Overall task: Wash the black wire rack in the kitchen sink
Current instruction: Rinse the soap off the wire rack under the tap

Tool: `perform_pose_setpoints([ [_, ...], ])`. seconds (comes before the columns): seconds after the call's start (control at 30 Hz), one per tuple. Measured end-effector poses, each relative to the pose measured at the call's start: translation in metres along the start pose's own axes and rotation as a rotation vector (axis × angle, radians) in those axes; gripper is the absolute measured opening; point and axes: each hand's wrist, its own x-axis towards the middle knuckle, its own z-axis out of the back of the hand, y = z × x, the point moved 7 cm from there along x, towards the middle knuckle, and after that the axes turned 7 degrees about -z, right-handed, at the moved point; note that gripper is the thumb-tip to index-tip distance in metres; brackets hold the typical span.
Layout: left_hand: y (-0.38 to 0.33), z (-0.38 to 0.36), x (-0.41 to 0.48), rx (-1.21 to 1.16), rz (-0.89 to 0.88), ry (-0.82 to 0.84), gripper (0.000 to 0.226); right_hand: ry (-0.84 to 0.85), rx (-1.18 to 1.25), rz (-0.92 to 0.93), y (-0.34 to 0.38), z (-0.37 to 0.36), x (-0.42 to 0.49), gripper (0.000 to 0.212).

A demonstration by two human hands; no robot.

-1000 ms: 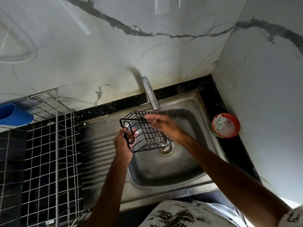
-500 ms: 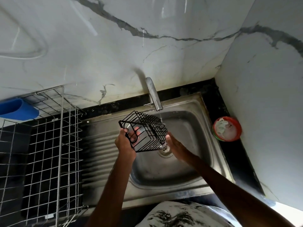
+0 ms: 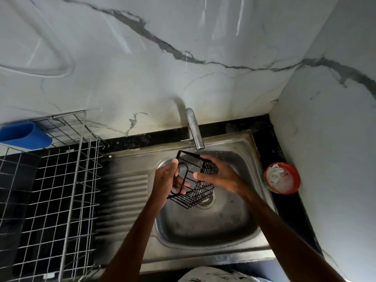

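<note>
Both hands held the black wire rack (image 3: 198, 195) between them, below the tap (image 3: 195, 130), over the sink (image 3: 205, 233). The left hand (image 3: 164, 181) gripped its left side, and the right hand (image 3: 222, 178) clasped its right wall.

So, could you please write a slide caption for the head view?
Left hand and right hand hold the rack under the tap, over the sink.

Black counter (image 3: 271, 127) holds steel sink (image 3: 234, 258), red dish (image 3: 284, 180) and silver drainer (image 3: 61, 180)

Head camera looks steeply down onto sink (image 3: 203, 231).
</note>
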Motion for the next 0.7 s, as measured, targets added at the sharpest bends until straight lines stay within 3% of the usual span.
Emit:
perform_pose_setpoints([
  [0.13, -0.005, 0.000, 0.012, 0.042, -0.055, 0.090, 0.053, -0.027, -0.057, -0.034, -0.001, 0.008, 0.003, 0.095],
  [0.27, -0.001, -0.007, 0.027, 0.095, -0.090, 0.173, 0.057, 0.045, -0.056, -0.016, 0.011, -0.001, -0.001, 0.036],
  [0.3, -0.001, -0.007, 0.030, 0.122, -0.103, 0.181, 0.055, 0.028, -0.051, -0.019, 0.012, -0.001, -0.001, 0.030],
  [0.37, -0.002, -0.006, 0.036, 0.209, -0.159, 0.183, 0.053, -0.016, -0.040, -0.075, 0.004, -0.007, 0.000, 0.040],
  [0.5, -0.001, -0.002, 0.042, 0.549, -0.276, 0.105, 0.040, -0.113, -0.052, -0.171, -0.021, -0.021, 0.006, 0.091],
  [0.57, 0.003, -0.004, 0.039, 0.657, -0.204, 0.092, 0.036, -0.175, -0.071, -0.250, -0.024, -0.025, 0.003, 0.094],
  [0.63, 0.006, -0.005, 0.034, 0.816, -0.080, 0.029, 0.062, -0.255, -0.043, -0.301, -0.023, -0.028, 0.000, 0.082],
  [0.7, 0.012, -0.002, 0.024, 0.854, 0.167, -0.037, 0.085, -0.326, -0.005, -0.320, -0.022, -0.030, -0.001, 0.082],
])
